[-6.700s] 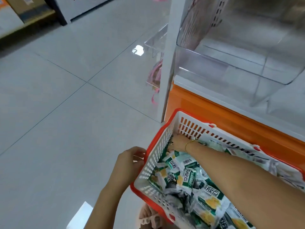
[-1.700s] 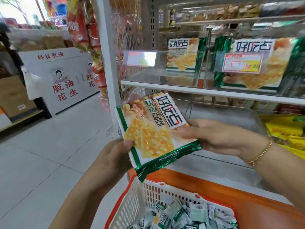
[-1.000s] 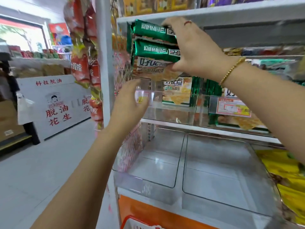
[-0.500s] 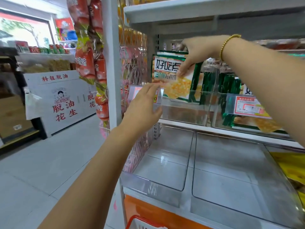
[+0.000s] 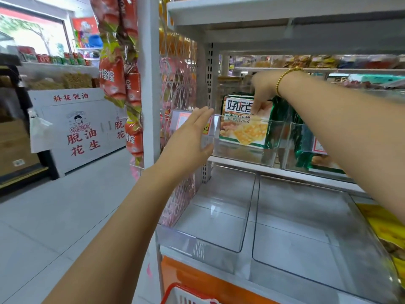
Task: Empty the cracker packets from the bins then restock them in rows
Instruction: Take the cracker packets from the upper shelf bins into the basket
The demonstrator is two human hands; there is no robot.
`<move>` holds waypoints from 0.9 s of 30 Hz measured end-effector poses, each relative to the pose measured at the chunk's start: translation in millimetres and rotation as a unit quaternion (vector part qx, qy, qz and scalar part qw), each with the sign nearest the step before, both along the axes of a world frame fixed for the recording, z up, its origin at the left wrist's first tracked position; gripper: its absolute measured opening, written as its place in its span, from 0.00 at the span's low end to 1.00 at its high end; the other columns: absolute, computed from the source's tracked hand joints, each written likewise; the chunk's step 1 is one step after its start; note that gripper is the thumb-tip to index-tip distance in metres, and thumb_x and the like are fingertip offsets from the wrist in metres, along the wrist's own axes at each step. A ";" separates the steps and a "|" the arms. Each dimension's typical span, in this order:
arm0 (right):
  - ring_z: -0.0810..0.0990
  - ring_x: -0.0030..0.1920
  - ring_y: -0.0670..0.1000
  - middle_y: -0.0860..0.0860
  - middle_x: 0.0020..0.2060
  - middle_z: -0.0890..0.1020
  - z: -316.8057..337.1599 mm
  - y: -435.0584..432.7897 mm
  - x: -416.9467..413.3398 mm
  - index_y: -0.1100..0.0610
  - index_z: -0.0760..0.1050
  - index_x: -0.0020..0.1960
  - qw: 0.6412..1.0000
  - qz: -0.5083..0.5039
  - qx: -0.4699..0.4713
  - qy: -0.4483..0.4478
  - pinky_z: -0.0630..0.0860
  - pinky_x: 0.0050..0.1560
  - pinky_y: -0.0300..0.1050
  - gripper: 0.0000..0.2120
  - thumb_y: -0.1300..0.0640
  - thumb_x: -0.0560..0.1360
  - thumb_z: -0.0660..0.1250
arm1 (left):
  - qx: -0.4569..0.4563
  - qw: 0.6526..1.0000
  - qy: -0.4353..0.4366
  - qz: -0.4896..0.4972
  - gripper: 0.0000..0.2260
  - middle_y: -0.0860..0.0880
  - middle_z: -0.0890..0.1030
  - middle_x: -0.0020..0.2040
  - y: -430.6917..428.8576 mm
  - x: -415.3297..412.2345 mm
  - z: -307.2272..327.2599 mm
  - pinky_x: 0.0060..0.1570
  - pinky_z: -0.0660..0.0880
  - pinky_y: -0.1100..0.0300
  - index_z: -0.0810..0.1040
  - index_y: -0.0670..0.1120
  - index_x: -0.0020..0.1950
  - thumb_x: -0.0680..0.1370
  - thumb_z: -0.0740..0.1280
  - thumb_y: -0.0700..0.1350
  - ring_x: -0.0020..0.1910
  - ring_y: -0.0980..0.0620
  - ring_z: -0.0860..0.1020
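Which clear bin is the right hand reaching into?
The leftmost bin on the middle shelf, next to the left hand. The right hand pinches the upright cracker pack in it; the lower bins are empty.

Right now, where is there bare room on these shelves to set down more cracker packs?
Both lower clear bins are bare: the left bin beside the mesh panel, and the middle bin up to the yellow packets. The upper bin has a bare strip ahead of the cracker pack. Crowded: the green packs rightward.
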State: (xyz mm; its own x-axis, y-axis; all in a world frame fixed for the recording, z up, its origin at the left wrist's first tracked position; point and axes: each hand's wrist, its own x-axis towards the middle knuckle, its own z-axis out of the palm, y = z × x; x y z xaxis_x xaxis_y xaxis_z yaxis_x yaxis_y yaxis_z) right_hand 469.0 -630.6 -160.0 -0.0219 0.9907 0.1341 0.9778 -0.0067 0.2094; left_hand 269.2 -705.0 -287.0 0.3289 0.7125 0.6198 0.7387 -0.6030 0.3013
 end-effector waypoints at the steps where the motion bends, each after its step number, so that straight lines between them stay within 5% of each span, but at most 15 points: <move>1: 0.75 0.49 0.57 0.59 0.55 0.78 -0.5 -7.1 -5.6 0.65 0.74 0.58 0.999 0.014 0.037 -0.006 0.73 0.50 0.48 0.24 0.51 0.70 0.75 | -0.005 1.000 0.000 0.000 0.31 0.54 0.56 0.78 -4.1 -0.3 0.7 0.67 0.58 0.63 0.57 0.50 0.77 0.78 0.66 0.44 0.75 0.56 0.58; 3: 0.76 0.48 0.58 0.57 0.49 0.79 -4.4 -28.5 -22.0 0.64 0.76 0.56 0.990 0.065 0.122 -0.009 0.77 0.50 0.51 0.17 0.52 0.74 0.71 | 0.004 0.999 -0.032 0.003 0.24 0.51 0.66 0.74 -16.0 -4.3 -3.5 0.63 0.60 0.67 0.66 0.48 0.73 0.78 0.66 0.45 0.69 0.55 0.66; 6: 0.75 0.41 0.57 0.54 0.34 0.74 -29.1 -76.3 -50.5 0.59 0.73 0.42 0.968 0.143 0.208 0.008 0.76 0.44 0.52 0.13 0.50 0.77 0.65 | -0.014 0.994 -0.111 0.002 0.05 0.51 0.81 0.46 -48.8 -18.4 -27.2 0.44 0.71 0.69 0.79 0.47 0.48 0.78 0.67 0.48 0.42 0.57 0.77; 10: 0.72 0.40 0.57 0.53 0.34 0.71 -101.9 -137.9 -78.9 0.55 0.63 0.34 0.963 0.231 0.139 -0.012 0.66 0.36 0.46 0.19 0.45 0.77 0.63 | -0.130 0.989 -0.063 0.028 0.16 0.51 0.74 0.28 -92.1 -52.9 -95.6 0.30 0.66 0.67 0.71 0.48 0.31 0.77 0.66 0.51 0.28 0.55 0.70; 15: 0.77 0.52 0.57 0.53 0.48 0.78 -238.4 -171.2 -96.8 0.54 0.73 0.46 0.949 0.259 -0.178 -0.012 0.66 0.40 0.43 0.07 0.51 0.76 0.64 | -0.361 0.925 0.039 0.113 0.14 0.55 0.74 0.32 -126.6 -108.3 -202.4 0.36 0.68 0.61 0.69 0.52 0.33 0.76 0.67 0.53 0.34 0.55 0.72; 17: 0.77 0.50 0.55 0.53 0.45 0.78 -294.0 -175.4 -107.5 0.57 0.75 0.47 0.916 0.251 -0.314 -0.007 0.68 0.37 0.42 0.09 0.51 0.76 0.65 | -0.454 0.874 0.069 0.161 0.06 0.53 0.80 0.46 -141.3 -128.8 -246.0 0.44 0.72 0.63 0.76 0.52 0.46 0.76 0.68 0.53 0.46 0.54 0.77; 19: 0.78 0.47 0.55 0.56 0.46 0.79 -345.3 -175.8 -120.4 0.57 0.77 0.49 0.881 0.236 -0.408 0.037 0.70 0.39 0.44 0.08 0.53 0.77 0.66 | -0.521 0.829 0.067 0.192 0.18 0.50 0.78 0.59 -159.3 -143.5 -286.9 0.56 0.72 0.62 0.75 0.48 0.63 0.76 0.69 0.52 0.56 0.52 0.77; 22: 0.71 0.33 0.48 0.51 0.35 0.72 -420.5 -169.9 -136.4 0.50 0.64 0.36 0.853 0.227 -0.455 0.116 0.65 0.31 0.39 0.14 0.57 0.78 0.64 | -0.550 0.809 0.057 0.201 0.22 0.48 0.76 0.64 -183.5 -153.9 -328.2 0.60 0.71 0.63 0.72 0.45 0.69 0.76 0.69 0.49 0.61 0.52 0.76; 24: 0.77 0.48 0.53 0.56 0.51 0.78 -463.8 -169.5 -145.7 0.56 0.76 0.53 0.843 0.214 -0.479 0.121 0.73 0.44 0.42 0.06 0.57 0.80 0.62 | -0.551 0.811 0.029 0.195 0.16 0.49 0.80 0.60 -193.8 -157.4 -346.4 0.54 0.71 0.67 0.77 0.46 0.64 0.76 0.68 0.46 0.57 0.54 0.78; 26: 0.73 0.64 0.57 0.57 0.70 0.70 -499.4 -171.2 -153.4 0.60 0.67 0.72 0.826 0.226 -0.502 0.118 0.71 0.61 0.47 0.20 0.56 0.81 0.59 | -0.538 0.819 -0.007 0.197 0.11 0.51 0.83 0.54 -201.9 -160.0 -358.9 0.48 0.70 0.72 0.82 0.48 0.57 0.75 0.68 0.42 0.50 0.57 0.79; 27: 0.73 0.63 0.57 0.56 0.72 0.67 -511.8 -174.1 -159.9 0.59 0.64 0.74 0.818 0.236 -0.512 0.119 0.71 0.61 0.44 0.22 0.56 0.82 0.59 | -0.532 0.822 -0.026 0.203 0.11 0.53 0.83 0.51 -204.8 -162.3 -363.3 0.45 0.68 0.75 0.83 0.49 0.55 0.74 0.68 0.41 0.48 0.59 0.79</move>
State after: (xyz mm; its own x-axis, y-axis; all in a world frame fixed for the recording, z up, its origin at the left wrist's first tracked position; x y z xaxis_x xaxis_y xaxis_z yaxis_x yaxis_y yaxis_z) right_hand 309.1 -804.7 -671.8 -0.5275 0.4756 -0.7039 0.8350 0.4430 -0.3265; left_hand 106.9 -909.7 -650.3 -0.0773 0.9046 -0.4192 0.7829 0.3154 0.5362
